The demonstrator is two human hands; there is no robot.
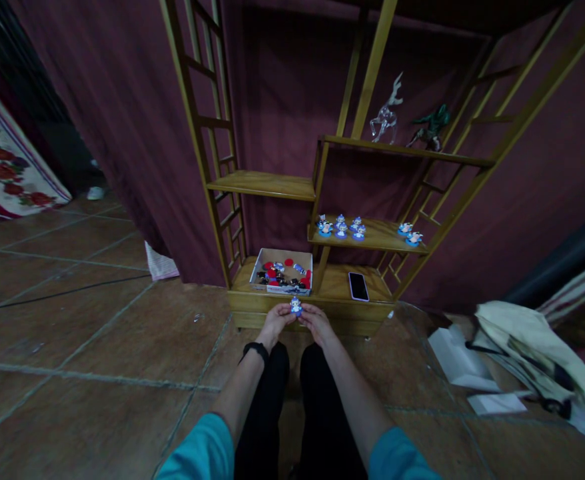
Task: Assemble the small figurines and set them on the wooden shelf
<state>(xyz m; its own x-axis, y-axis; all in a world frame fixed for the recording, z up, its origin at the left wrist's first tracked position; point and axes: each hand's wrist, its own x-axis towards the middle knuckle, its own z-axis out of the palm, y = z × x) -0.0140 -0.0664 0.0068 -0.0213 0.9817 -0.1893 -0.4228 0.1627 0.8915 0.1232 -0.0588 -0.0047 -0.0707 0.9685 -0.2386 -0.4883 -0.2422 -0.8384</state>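
Between my two hands is a small blue-and-white figurine [296, 306], held upright in front of the shelf's lower edge. My left hand [276, 320] pinches it from the left side, and my right hand [316, 321] grips it from the right. Just beyond my hands, an open cardboard box [255, 279] holds several more figurines and red pieces in a jumble. Several similar figurines [341, 230] stand grouped at the left of the middle shelf [380, 240]. Two light-blue figurines [413, 238] stand at that shelf's right end.
A phone [358, 287] lies on the bottom shelf, right of the box. On the upper right shelf stand a clear deer-like ornament [385, 121] and a dark green figure [433, 128]. White boxes [460, 357] and a cream bag [532, 333] lie on the floor at right.
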